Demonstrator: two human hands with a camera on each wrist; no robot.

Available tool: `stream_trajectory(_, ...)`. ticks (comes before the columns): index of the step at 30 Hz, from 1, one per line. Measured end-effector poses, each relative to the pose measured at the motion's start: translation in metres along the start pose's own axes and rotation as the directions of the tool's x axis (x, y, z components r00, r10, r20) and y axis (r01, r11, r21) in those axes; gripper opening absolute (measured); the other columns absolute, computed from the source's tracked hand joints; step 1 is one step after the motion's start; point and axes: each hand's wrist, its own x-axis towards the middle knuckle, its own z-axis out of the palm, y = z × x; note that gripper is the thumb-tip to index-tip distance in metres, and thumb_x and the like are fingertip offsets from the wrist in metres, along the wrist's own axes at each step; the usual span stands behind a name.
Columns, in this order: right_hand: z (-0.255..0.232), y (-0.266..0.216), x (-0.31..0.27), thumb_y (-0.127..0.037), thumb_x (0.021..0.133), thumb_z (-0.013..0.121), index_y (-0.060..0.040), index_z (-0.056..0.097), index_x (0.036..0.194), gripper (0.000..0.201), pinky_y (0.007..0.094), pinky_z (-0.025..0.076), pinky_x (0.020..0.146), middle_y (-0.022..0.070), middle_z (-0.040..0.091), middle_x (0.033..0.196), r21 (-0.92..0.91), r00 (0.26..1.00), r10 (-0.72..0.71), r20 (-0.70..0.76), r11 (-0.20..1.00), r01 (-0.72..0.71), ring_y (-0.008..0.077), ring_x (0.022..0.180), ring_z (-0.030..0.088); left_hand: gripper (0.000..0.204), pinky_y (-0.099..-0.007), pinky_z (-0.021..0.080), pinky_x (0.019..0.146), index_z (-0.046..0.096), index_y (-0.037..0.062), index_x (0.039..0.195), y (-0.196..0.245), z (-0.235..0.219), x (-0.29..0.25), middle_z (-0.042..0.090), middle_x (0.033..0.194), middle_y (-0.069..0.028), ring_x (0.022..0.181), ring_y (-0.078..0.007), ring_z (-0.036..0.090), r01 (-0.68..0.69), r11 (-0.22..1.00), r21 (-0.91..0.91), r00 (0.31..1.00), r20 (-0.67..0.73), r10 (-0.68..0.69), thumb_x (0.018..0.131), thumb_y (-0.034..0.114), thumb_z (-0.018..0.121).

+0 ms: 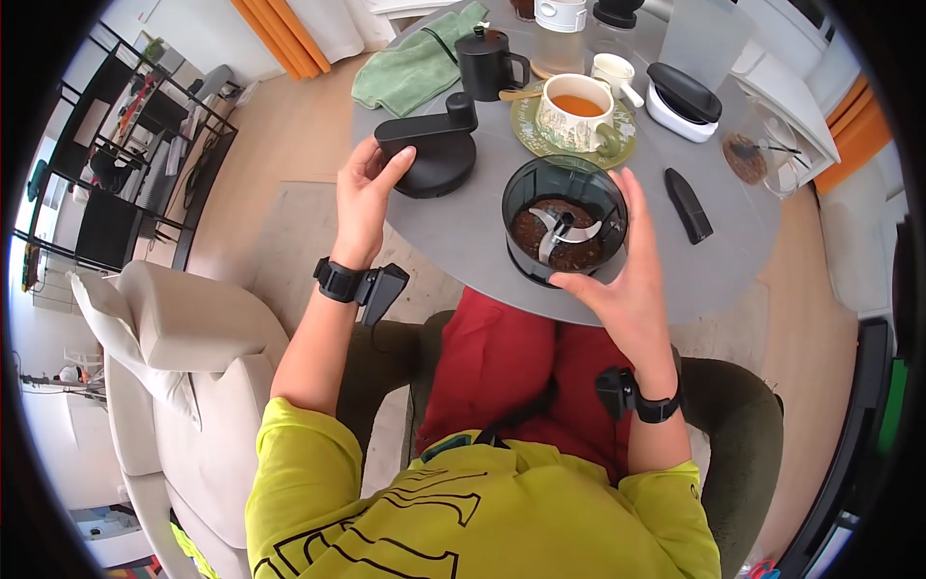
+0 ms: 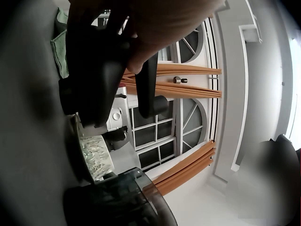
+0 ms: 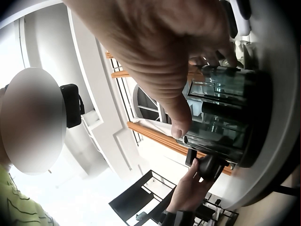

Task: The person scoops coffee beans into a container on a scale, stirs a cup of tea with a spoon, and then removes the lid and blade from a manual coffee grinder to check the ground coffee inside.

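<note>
My left hand (image 1: pixel 365 198) holds a black crank-handled lid (image 1: pixel 429 166) by its edge, thumb on top and fingers behind. The lid sits low over the left part of the table, its knob pointing up. To its right stands a smoky see-through chopper bowl (image 1: pixel 522 234) with a metal blade (image 1: pixel 577 234) in the middle. Dark brown crumbs (image 1: pixel 579 255) lie around the blade. My right hand (image 1: pixel 632 280) spans the bowl's right side, thumb at the near rim and fingers on the far side. In the right wrist view the bowl (image 3: pixel 221 113) stands upright under that thumb.
A floral cup (image 1: pixel 577 125) of amber liquid stands on a green saucer (image 1: pixel 526 124) behind the bowl. Close by are a black pot (image 1: pixel 487 66), green towel (image 1: pixel 410 72), white-and-black case (image 1: pixel 683 101) and dark slim object (image 1: pixel 687 206). A glass container (image 1: pixel 757 159) stands far right.
</note>
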Motion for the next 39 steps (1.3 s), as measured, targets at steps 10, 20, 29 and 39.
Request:
stream_trajectory(10,-0.001,0.002,0.0,-0.018,0.063,0.085,-0.0013,0.025,0.144,0.103,0.0417,0.033,0.107,0.0196,0.037,0.142,-0.047,1.0,-0.025,0.005,0.999,0.025,0.0345,0.13,0.039,0.03,-0.0251,0.041,0.091,0.059,0.0032,0.117,-0.022,0.0,0.002,0.058,0.112,-0.0016,0.101,-0.0097,0.054,0.011,1.0,-0.027,0.999,-0.048,-0.012,0.089,0.011,0.065)
stream_trajectory(20,-0.002,0.003,-0.001,-0.019,0.064,0.084,-0.0026,0.026,0.144,0.101,0.042,0.033,0.107,0.0204,0.037,0.141,-0.051,0.999,-0.035,0.011,0.998,0.036,0.0352,0.13,0.038,0.057,-0.0345,0.032,0.106,0.05,0.0064,0.132,0.049,0.001,-0.005,0.055,0.128,-0.0115,0.126,-0.0233,0.044,-0.285,0.851,0.441,0.953,0.035,0.301,0.079,0.012,0.07)
stream_trajectory(29,-0.002,0.002,0.0,-0.015,0.063,0.085,-0.0017,0.026,0.144,0.101,0.0415,0.033,0.107,0.0205,0.037,0.141,0.008,0.999,-0.025,0.027,1.0,0.025,0.0347,0.13,0.039,0.073,-0.041,0.037,0.104,0.045,0.0104,0.136,0.104,0.017,-0.033,0.048,0.136,-0.0152,0.128,-0.0343,0.043,-0.538,0.391,0.747,0.84,0.437,0.322,0.07,0.009,0.077)
stream_trajectory(39,-0.003,0.002,0.0,-0.017,0.064,0.085,-0.0018,0.029,0.143,0.098,0.0417,0.035,0.106,0.021,0.038,0.14,-0.032,0.998,-0.055,0.013,0.998,0.055,0.0357,0.128,0.041,0.037,-0.0308,0.05,0.076,0.061,0.0057,0.116,0.04,-0.009,-0.003,0.067,0.097,-0.0108,0.09,-0.0181,0.065,-0.169,0.697,0.697,0.979,0.201,0.036,0.08,0.008,0.069)
